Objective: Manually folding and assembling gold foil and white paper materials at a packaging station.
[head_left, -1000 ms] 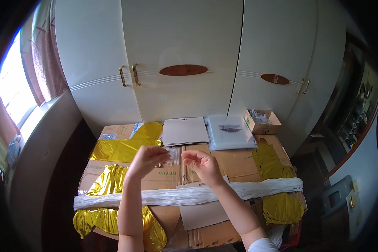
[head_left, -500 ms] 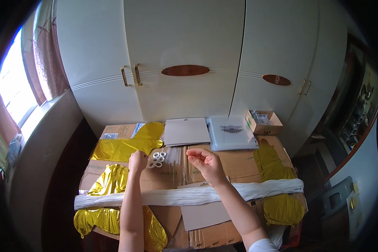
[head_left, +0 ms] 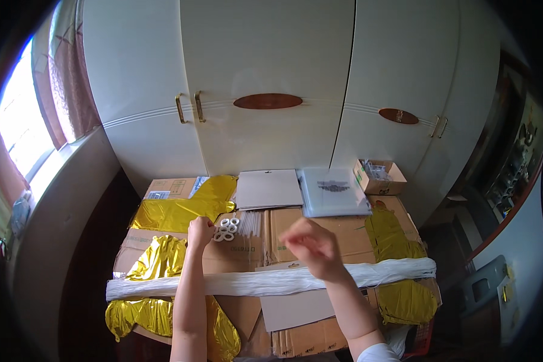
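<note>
My left hand (head_left: 201,231) is closed in a fist beside several small white ring-shaped rolls (head_left: 226,230); whatever it holds is hidden. My right hand (head_left: 315,248), blurred by motion, has its fingers curled together above the cardboard, and I cannot make out anything in them. Below both hands a long hank of white string (head_left: 241,282) lies across the work surface, passing under my forearms. Thin clear sticks (head_left: 250,224) lie between the hands, right of the rolls. A grey card (head_left: 295,311) is partly under the string.
Gold foil pieces lie at the back left (head_left: 175,212), front left (head_left: 140,318) and right (head_left: 392,235). Along the back are grey cards (head_left: 268,189), a stack of clear plastic bags (head_left: 333,202) and a small open box (head_left: 380,177). Flattened cardboard (head_left: 338,235) covers the surface. Cabinets (head_left: 265,54) stand behind.
My right hand has moved right and slightly down, turning as it goes, and now shows blurred. My left hand has barely moved. The things on the cardboard stay in place.
</note>
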Available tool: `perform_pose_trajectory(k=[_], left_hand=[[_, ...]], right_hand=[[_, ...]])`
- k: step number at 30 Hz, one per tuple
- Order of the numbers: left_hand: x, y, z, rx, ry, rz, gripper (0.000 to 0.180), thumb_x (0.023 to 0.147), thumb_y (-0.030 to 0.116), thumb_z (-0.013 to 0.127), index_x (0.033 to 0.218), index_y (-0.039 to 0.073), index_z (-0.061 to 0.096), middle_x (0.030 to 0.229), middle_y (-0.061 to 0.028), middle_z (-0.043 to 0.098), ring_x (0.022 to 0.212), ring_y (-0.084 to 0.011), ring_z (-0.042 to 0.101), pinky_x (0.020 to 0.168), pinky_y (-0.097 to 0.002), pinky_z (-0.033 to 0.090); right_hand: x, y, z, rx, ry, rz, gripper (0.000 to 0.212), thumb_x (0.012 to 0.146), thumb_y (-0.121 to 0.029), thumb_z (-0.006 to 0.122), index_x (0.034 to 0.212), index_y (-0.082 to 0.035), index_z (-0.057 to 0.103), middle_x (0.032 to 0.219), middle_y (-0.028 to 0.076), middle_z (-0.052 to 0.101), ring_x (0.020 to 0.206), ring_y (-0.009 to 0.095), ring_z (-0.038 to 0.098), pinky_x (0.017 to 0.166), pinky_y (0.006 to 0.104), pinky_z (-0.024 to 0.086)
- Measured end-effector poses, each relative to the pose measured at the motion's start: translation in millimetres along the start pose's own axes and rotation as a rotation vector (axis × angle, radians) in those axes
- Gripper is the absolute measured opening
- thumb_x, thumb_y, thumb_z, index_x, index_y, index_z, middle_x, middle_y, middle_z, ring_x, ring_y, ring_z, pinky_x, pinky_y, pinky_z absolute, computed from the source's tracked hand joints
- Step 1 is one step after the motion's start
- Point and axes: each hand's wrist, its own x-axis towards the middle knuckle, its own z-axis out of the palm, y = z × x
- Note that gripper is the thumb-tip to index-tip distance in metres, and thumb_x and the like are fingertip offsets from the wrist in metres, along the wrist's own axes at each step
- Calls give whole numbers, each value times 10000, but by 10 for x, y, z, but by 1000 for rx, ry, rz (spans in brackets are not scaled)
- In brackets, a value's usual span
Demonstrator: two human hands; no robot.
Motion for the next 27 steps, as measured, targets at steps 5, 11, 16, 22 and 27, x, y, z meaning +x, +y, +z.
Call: perform_pose_trajectory(k=[5,11,16,22,27], left_hand=[[19,22,20,-44,63,33,119,670,129,609,741,50,662,758,-171,635,744,-324,616,703,-394,486],[-21,4,5,60,93,79,130,709,128,556,744,55,657,759,-172,633,748,-334,612,700,-405,485],[-53,122,-67,77,93,92,129,712,138,564,750,61,660,753,-167,635,739,-329,615,675,-402,489],[-368,916,-438,-100,-403,463,127,705,186,649,777,84,671,758,-88,663,705,-239,638,656,-329,498],[-706,1266,-362,49,-770,663,140,726,203,629,811,99,667,809,-62,662,773,-220,635,707,-331,497]], right_hand=[[-223,-827,130,477,-150,-334,120,776,-105,647,685,-28,635,619,40,537,507,159,467,504,295,362],[-145,-1110,146,570,-426,-619,304,817,-71,504,554,-169,386,487,-22,395,411,100,403,461,256,295],[-157,-1134,174,599,-398,-640,323,822,-73,483,538,-172,366,482,-25,365,404,99,388,448,252,283],[-161,-1175,155,582,-407,-668,338,818,-56,464,534,-170,321,479,-25,334,374,94,342,418,248,272],[-169,-1182,194,623,-403,-660,343,816,-50,456,535,-165,297,484,-24,324,367,91,331,406,242,268]])
